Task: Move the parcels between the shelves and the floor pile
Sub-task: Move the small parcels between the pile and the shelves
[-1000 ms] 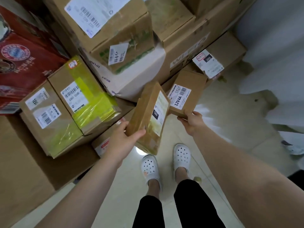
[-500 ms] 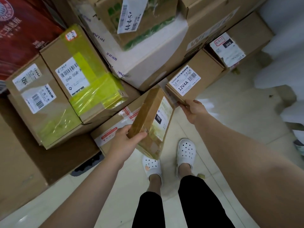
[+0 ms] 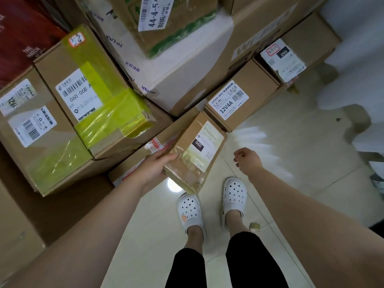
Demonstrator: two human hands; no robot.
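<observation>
Stock by the floor pile, as seen from beside it:

1. Slim parcel (image 3: pixel 195 154) — brown card, pale label with a black "060" patch. Held tilted above the tiled floor (image 3: pixel 291 142) at the pile's near edge. Its far end sits just beside the box labelled "12V4A" (image 3: pixel 243 100); whether the two touch, I cannot tell.
2. Left hand (image 3: pixel 154 170) grips the slim parcel at its left edge, thumb across the taped top face, the fingers tucked beneath and out of sight.
3. Right hand (image 3: pixel 248 160) — holding nothing, its fingers loosely curled, hanging over the floor just right of the slim parcel and apart from it.
4. Low flat carton (image 3: pixel 141 161) with red-printed tape, lying under the left hand.
5. Yellow-taped box (image 3: pixel 93 96), label "060-06B", stacked left of the parcel.
6. Brown box (image 3: pixel 31 125) with two white labels, beside the yellow-taped one.
7. White carton (image 3: pixel 182 65) printed "TP-LINK", carrying a box with a label (image 3: pixel 158 17) reading "44-4-5".
8. Box marked "090" (image 3: pixel 291 57), far right of the pile.
9. Red carton (image 3: pixel 22 38), top left corner.
10. White clogs (image 3: pixel 190 210) on the person's feet, toes pointing at the pile.
</observation>
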